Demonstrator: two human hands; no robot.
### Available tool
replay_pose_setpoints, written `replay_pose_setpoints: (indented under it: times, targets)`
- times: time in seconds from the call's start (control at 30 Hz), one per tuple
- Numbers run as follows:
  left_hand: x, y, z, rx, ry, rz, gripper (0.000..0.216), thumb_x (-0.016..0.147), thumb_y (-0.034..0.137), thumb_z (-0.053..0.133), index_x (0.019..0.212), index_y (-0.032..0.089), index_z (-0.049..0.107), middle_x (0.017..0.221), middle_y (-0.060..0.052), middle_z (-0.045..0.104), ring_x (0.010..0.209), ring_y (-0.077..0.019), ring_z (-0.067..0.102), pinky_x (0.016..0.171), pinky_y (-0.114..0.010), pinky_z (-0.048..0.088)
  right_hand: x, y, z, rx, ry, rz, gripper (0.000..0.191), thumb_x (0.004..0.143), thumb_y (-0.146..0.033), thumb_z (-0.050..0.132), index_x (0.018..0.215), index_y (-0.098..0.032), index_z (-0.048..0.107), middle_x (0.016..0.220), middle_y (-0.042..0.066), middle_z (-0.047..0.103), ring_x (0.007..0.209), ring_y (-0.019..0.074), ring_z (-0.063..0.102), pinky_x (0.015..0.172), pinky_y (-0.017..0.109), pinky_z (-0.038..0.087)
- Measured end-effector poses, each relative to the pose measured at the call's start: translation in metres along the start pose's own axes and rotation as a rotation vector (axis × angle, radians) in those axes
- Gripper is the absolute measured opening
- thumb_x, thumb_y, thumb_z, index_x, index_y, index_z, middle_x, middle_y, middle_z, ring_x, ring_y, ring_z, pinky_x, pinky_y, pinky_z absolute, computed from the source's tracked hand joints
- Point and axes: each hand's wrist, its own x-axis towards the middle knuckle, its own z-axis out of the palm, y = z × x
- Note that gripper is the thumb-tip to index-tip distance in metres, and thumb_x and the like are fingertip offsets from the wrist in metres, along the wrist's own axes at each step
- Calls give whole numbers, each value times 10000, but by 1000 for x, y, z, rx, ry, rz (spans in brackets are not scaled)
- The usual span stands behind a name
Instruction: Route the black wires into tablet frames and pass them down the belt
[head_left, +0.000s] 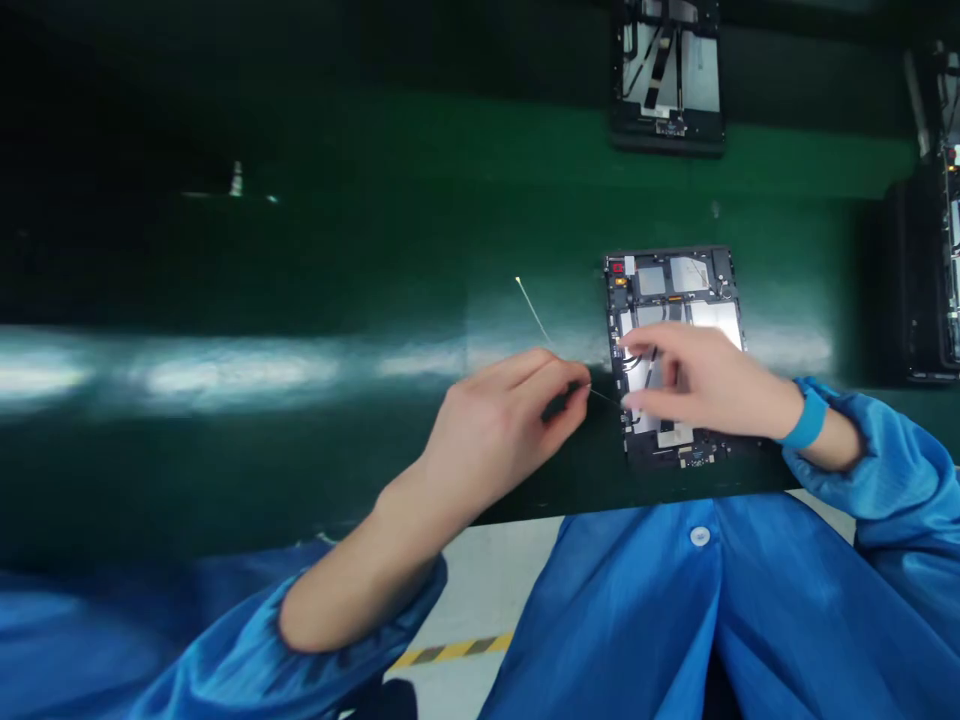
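Observation:
My left hand [502, 415] is closed in a pinch on a thin white cable [534, 310]. One end of this cable, with a tiny tip, points up and away over the green mat. From the pinch, a short stretch runs right toward the thumb of my right hand [697, 380]. That hand hovers over an opened tablet [675, 275], thumb and forefinger apart, a blue band round its wrist. Whether the cable touches the right thumb, I cannot tell. Silver plates, black ribbon cables and small boards show inside the tablet; my right hand hides its middle.
Farther back on the green mat [337, 260] lies another opened tablet [667, 80]. At the right edge stand more black tablet housings [930, 280], partly cut off. A small whitish piece [237, 180] lies at far left. The table's front edge runs just before my lap.

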Motion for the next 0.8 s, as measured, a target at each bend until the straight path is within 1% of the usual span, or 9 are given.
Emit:
replay_pose_setpoints:
  times: [0.1, 0.13, 0.17, 0.23, 0.3, 0.37, 0.47, 0.63, 0.8]
  targets:
    - [-6, 16, -4, -66, 78, 124, 167, 983, 283, 560, 979, 307, 725, 956, -53, 749, 894, -259, 720, 832, -396, 574, 12, -13, 17, -85, -238, -60, 54, 946, -191, 735, 993, -165, 726, 924, 46, 743, 796, 167, 646, 770, 299, 488]
    - [-7, 19, -3, -98, 111, 136, 165, 980, 267, 578, 1042, 319, 722, 986, -46, 749, 894, -252, 716, 849, -400, 581, 15, -12, 19, -104, -270, -66, 32, 958, -156, 706, 935, -165, 725, 895, 42, 745, 802, 167, 655, 777, 294, 481]
    - [-8, 20, -2, -132, 169, 118, 205, 974, 256, 598, 1134, 330, 704, 1031, -41, 742, 866, -238, 702, 847, -402, 585, 17, -9, 18, -114, -285, -65, 89, 963, -123, 682, 898, -170, 723, 868, 32, 747, 797, 162, 659, 780, 288, 476]
    - [-9, 19, 6, -212, 318, -12, 418, 958, 252, 641, 1360, 354, 596, 1166, -42, 705, 778, -191, 643, 803, -389, 582, 17, 1, 10, -123, -290, -56, 143, 945, -71, 674, 874, -183, 727, 835, 10, 749, 762, 147, 651, 769, 274, 467]
    - [-10, 15, 18, -345, 368, -189, 647, 931, 271, 680, 1522, 367, 435, 1237, -49, 651, 695, -142, 575, 711, -349, 562, 14, 9, -1, -137, -300, -53, 168, 905, -35, 694, 861, -193, 731, 824, -3, 749, 734, 139, 637, 748, 267, 460]
    - [-10, 12, 33, -555, 245, -312, 759, 893, 290, 708, 1563, 355, 357, 1176, -37, 623, 641, -107, 544, 627, -299, 526, 12, 15, -8, -151, -316, -67, 179, 881, -22, 702, 863, -197, 733, 836, -2, 749, 743, 143, 636, 741, 269, 460]
    - [-7, 8, 52, -865, 24, -385, 725, 843, 294, 734, 1488, 323, 404, 1039, 9, 575, 609, -77, 542, 605, -260, 510, 16, 19, -6, -144, -291, -119, 189, 898, -27, 670, 916, -203, 736, 893, 8, 753, 799, 159, 650, 773, 288, 475]
    - [-2, 6, 60, -1071, -41, -422, 668, 790, 264, 789, 1365, 300, 450, 988, 31, 553, 599, -69, 547, 564, -238, 502, 30, 24, 8, -130, -228, -180, 183, 946, -47, 631, 959, -202, 729, 971, 39, 760, 924, 202, 670, 881, 346, 502]
    - [0, 9, 58, -1108, -55, -458, 666, 757, 227, 786, 1319, 297, 435, 957, 49, 525, 574, -63, 535, 512, -225, 474, 34, 32, 12, -140, -220, -191, 137, 962, -73, 649, 987, -182, 728, 997, 70, 758, 975, 230, 680, 906, 371, 512]
